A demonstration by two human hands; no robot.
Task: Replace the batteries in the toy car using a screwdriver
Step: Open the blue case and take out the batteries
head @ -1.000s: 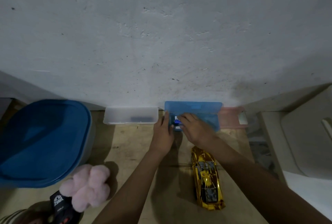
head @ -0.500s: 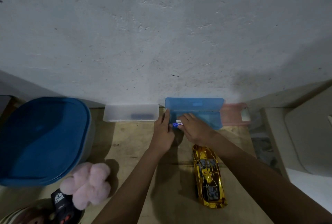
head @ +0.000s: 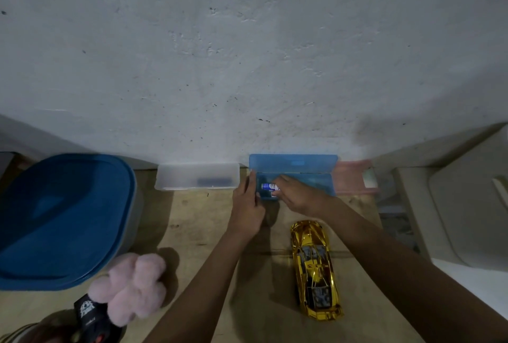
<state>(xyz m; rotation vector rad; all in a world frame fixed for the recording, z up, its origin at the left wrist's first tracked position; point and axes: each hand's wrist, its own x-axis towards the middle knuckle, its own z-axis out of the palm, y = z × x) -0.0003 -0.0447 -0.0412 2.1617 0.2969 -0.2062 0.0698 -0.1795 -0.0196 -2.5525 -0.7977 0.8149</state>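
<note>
Left hand [head: 246, 205] flat against the blue box [head: 310, 187], the right hand [head: 299, 195] has dipped onto the batteries [head: 267, 186] at its fingertips, grip unclear, likely fetching fresh ones.

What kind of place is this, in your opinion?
Probably a home work corner: a wooden table against a rough white wall, with an open blue plastic box, a pink plush toy and a gold toy car.

glossy gold toy car [head: 315, 271], translucent plastic case [head: 302, 169]

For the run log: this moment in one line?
left hand: touches blue case | right hand: pinches battery in case | car: on table, unheld
</note>
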